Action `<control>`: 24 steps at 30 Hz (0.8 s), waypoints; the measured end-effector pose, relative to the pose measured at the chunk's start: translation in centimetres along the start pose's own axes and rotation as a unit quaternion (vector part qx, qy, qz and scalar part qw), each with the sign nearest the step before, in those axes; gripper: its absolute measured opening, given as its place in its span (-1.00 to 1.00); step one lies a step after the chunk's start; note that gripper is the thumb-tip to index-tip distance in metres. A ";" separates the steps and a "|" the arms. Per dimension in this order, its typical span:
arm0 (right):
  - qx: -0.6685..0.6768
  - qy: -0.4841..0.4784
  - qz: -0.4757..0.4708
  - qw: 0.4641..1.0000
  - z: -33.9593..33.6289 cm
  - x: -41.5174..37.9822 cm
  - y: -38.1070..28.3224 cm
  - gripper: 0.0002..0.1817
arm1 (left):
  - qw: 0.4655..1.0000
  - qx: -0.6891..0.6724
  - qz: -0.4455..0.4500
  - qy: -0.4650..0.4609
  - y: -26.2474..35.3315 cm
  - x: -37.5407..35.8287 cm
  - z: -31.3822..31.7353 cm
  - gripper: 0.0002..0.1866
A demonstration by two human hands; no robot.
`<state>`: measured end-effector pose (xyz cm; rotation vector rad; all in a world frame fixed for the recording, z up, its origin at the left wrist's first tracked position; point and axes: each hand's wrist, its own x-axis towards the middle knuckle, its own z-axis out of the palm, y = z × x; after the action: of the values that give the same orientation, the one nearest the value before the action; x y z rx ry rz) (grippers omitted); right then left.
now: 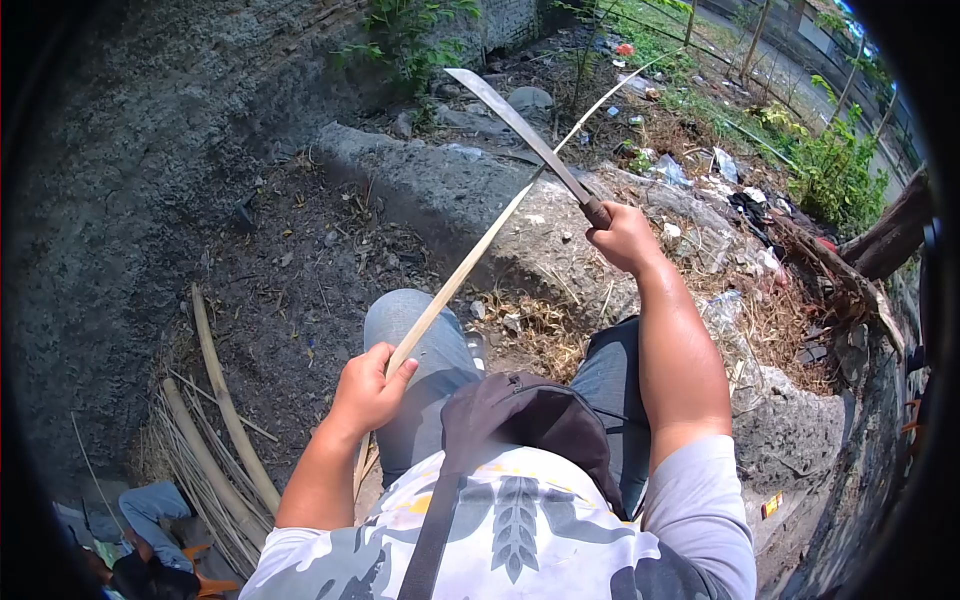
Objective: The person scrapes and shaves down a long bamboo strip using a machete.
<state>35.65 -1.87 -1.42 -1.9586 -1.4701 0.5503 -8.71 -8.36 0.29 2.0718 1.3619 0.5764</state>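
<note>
My left hand (368, 392) is closed round the near end of a long pale bamboo strip (462, 268), above my left thigh. The strip slants away up and to the right, thinning toward its far tip. In my right hand (627, 238) is the handle of a machete (528, 135), its broad blade pointing up and to the left. The blade crosses the strip in this view, a short way ahead of the handle. A short piece of the strip shows below my left hand, near my hip.
Bamboo poles and thin strips (215, 430) lie at my left. Behind them sits another person in jeans (153, 515). A rough wall (110, 200) rises on the left, and a stone ledge (390, 175) runs ahead. Litter (725, 165) and dry leaves cover the ground at right, beside a log (885, 235).
</note>
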 end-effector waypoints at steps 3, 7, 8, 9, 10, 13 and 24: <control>0.052 -0.002 0.035 0.998 0.2 0.4 1.2 -0.69 | 0.999 0.031 -0.003 -0.011 0.7 0.4 -0.3 -0.67; -0.026 -0.032 -0.080 0.996 0.8 -1.5 -2.2 -0.71 | 1.000 0.023 -0.005 0.013 1.8 2.2 0.6 -0.63; -0.083 -0.039 -0.122 0.988 1.2 -2.2 -2.9 -0.72 | 1.000 0.002 -0.006 0.018 2.0 2.6 1.2 -0.62; -0.139 -0.047 -0.163 0.976 1.2 -3.2 -4.2 -0.73 | 1.000 -0.016 -0.007 0.022 2.1 2.9 1.4 -0.62; -0.185 -0.058 -0.210 0.958 1.1 -4.0 -5.2 -0.73 | 1.000 0.010 -0.012 0.011 2.2 3.2 1.4 -0.62; -0.234 -0.098 -0.242 0.937 1.4 -4.3 -5.6 -0.73 | 0.999 0.044 -0.018 -0.007 2.1 3.1 1.4 -0.62; -0.025 0.031 -0.031 0.999 2.0 -1.7 -1.9 -0.75 | 0.999 -0.010 -0.042 -0.013 0.7 -0.6 -1.4 -0.64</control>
<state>32.49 -2.63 -1.59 -1.9435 -1.5139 0.4250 -9.35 -8.84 1.80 1.9895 1.4145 0.5234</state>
